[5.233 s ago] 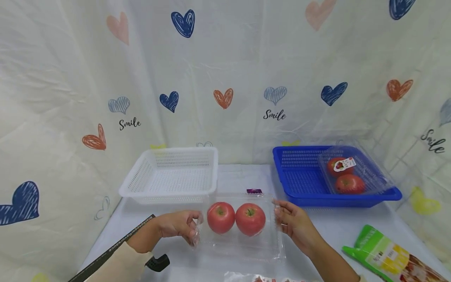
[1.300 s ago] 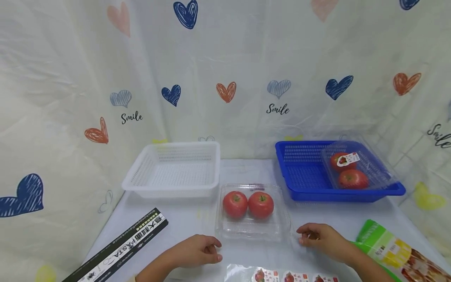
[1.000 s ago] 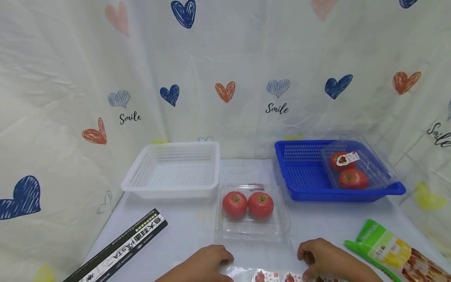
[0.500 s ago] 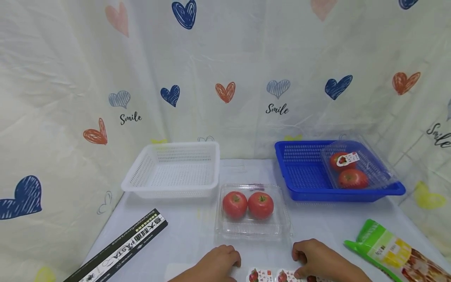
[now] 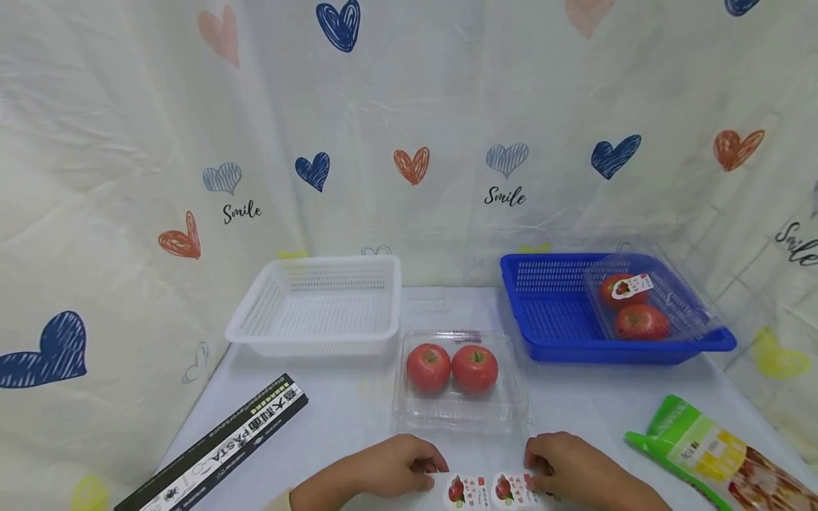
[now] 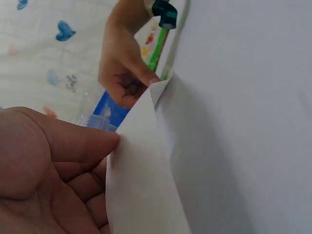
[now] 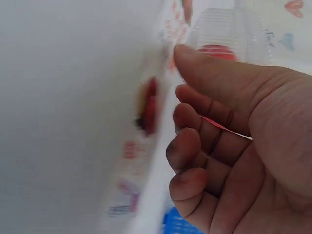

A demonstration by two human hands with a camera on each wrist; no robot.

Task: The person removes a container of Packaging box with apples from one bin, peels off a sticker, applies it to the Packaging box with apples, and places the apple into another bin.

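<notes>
A sheet of stickers, each printed with a red fruit picture and small characters, is held across the bottom of the head view. My left hand pinches its left end between thumb and fingers; the left wrist view shows the blank back of the sheet there. At the other end my right hand pinches the sheet, thumb on its edge, with the fingers curled behind. Just beyond the hands lies a clear plastic clamshell box with two red apples inside.
A white basket stands at the back left. The blue basket at the back right holds another clear box with two apples, labelled by a sticker. A black pasta box lies left, a green food bag right.
The clear box, earlier between both hands, now rests on the table. Both hands moved down to the sticker sheet, took hold of its ends and brought it further into view.
</notes>
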